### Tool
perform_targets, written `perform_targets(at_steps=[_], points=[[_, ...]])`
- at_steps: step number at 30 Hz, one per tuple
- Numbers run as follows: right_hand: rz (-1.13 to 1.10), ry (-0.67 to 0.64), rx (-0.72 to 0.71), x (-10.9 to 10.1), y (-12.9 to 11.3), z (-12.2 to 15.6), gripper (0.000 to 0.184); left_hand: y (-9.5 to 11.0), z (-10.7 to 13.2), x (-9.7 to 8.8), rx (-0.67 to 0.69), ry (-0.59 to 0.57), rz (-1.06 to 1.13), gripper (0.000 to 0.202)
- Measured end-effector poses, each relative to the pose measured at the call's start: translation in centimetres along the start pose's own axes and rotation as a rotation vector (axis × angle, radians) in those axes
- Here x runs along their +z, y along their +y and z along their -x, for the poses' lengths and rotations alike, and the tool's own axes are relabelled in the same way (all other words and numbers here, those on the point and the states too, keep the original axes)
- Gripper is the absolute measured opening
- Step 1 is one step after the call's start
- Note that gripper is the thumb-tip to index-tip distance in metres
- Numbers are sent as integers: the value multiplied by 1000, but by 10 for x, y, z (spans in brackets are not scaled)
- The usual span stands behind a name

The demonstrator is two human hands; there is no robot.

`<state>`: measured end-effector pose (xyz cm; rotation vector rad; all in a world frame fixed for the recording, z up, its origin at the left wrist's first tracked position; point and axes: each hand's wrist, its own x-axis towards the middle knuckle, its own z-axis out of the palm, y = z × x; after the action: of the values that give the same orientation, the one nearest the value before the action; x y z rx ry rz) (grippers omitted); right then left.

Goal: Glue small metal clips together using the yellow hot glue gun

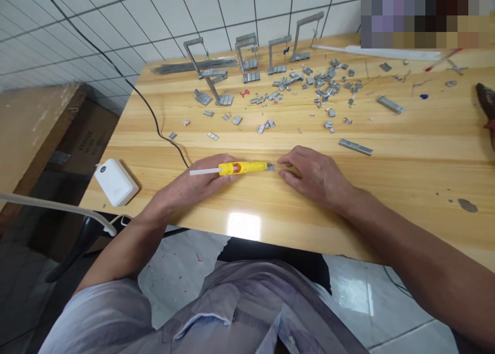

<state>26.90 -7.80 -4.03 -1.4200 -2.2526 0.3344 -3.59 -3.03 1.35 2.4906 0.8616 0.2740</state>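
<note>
My left hand [197, 181] lies on the wooden table [406, 178] with its fingers wrapped round a yellow pen-shaped tool [242, 167] that has a white stick at its left end. The tool lies level, its tip pointing right at a small grey metal piece [271, 166]. My right hand [315, 173] rests on the table just right of that piece, fingertips pinched close around it. Whether the fingers grip the piece or only steady it is hard to tell.
Several small metal pieces [325, 83] lie scattered across the far half of the table, with upright metal frames [247, 57] behind them and longer staple strips [356, 147] nearer. A white power adapter [116, 181] sits at the left edge with a black cable [154, 122].
</note>
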Motion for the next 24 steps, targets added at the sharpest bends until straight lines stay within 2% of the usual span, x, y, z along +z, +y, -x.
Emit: perform_targets(at_steps=[9, 18, 24], points=[[32, -5, -8, 0, -2, 0, 18, 9, 3, 6, -92, -44, -66, 27], [45, -9, -15, 3, -1, -2, 18, 6, 6, 14, -50, -51, -137, 26], [28, 1, -14, 4, -1, -1, 18, 5, 10, 18, -2, -13, -173, 22]])
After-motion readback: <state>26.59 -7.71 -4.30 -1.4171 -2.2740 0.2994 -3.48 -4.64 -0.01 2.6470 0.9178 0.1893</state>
